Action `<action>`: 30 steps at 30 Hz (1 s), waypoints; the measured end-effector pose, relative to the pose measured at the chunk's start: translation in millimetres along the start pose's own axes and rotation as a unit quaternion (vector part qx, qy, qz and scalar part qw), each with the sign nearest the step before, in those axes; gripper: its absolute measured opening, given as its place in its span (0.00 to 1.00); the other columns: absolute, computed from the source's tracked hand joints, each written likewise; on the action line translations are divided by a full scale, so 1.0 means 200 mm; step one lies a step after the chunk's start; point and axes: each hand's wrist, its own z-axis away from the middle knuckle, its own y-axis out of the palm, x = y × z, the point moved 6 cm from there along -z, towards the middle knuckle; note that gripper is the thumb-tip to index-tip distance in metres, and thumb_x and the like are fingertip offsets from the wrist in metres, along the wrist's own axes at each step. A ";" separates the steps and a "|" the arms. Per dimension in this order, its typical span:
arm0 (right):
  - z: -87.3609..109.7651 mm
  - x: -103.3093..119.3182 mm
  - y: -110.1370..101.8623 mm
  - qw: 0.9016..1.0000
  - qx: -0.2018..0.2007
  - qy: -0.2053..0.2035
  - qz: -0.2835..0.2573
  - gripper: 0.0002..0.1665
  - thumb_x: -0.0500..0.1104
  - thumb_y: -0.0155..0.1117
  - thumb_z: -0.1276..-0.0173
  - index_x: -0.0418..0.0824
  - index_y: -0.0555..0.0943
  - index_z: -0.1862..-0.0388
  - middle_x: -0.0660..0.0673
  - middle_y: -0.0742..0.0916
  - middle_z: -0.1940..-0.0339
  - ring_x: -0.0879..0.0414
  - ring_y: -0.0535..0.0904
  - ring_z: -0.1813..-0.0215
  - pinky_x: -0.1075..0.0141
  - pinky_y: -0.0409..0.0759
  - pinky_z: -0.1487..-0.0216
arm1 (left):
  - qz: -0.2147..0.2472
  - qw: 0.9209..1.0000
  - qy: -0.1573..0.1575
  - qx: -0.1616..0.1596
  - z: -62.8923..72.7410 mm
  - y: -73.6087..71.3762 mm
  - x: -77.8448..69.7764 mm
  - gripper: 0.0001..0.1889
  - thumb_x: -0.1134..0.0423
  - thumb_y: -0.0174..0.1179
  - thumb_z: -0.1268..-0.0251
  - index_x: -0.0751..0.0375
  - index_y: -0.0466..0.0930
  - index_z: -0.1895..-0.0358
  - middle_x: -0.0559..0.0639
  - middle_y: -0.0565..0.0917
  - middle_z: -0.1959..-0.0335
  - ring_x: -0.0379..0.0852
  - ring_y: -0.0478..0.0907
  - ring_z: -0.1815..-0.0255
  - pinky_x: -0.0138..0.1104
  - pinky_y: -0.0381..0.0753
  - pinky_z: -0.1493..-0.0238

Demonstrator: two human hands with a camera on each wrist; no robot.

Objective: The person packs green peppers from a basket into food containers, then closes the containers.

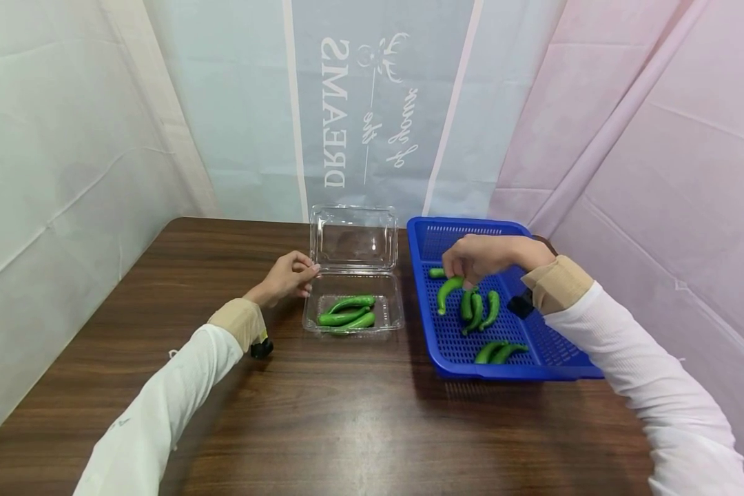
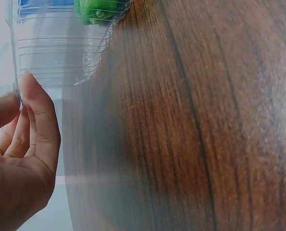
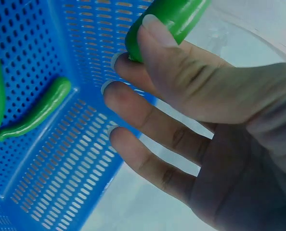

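On the left, the thumb and index finger of my left hand pinch the left edge of a clear plastic clamshell box. Its lid stands raised at the back, and several green peppers lie inside. The left wrist view shows the pinched edge close up, with one pepper end behind the clear wall. Over the blue basket, my right hand holds a curved green pepper between thumb and index finger. The other right fingers are loosely spread in the right wrist view.
Several more green peppers lie on the basket's slotted floor, two of them near its front. Brown wooden table extends in front of both containers. A printed cloth hangs right behind the table.
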 end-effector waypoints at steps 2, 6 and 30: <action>0.00 0.01 -0.01 1.000 -0.006 -0.006 0.003 0.18 0.25 0.73 0.45 0.41 0.81 0.60 0.47 0.84 0.65 0.57 0.82 0.63 0.62 0.84 0.60 | -0.001 1.000 0.001 0.000 0.00 0.00 0.00 0.11 0.66 0.56 0.25 0.70 0.66 0.52 0.73 0.82 0.53 0.40 0.76 0.77 0.34 0.85 0.73; -0.01 0.04 -0.03 0.999 -0.020 -0.019 0.016 0.16 0.26 0.72 0.43 0.42 0.82 0.60 0.48 0.85 0.64 0.57 0.82 0.63 0.62 0.84 0.60 | -0.001 1.000 0.002 -0.001 -0.01 0.00 0.00 0.11 0.65 0.56 0.25 0.70 0.66 0.52 0.73 0.82 0.53 0.40 0.76 0.77 0.34 0.85 0.73; -0.10 0.15 -0.07 0.994 -0.073 -0.064 0.055 0.06 0.33 0.73 0.39 0.42 0.84 0.65 0.51 0.84 0.71 0.59 0.77 0.67 0.63 0.81 0.64 | 0.010 1.000 0.000 -0.001 0.00 0.01 0.00 0.10 0.66 0.56 0.25 0.69 0.66 0.53 0.71 0.82 0.54 0.41 0.75 0.78 0.35 0.84 0.74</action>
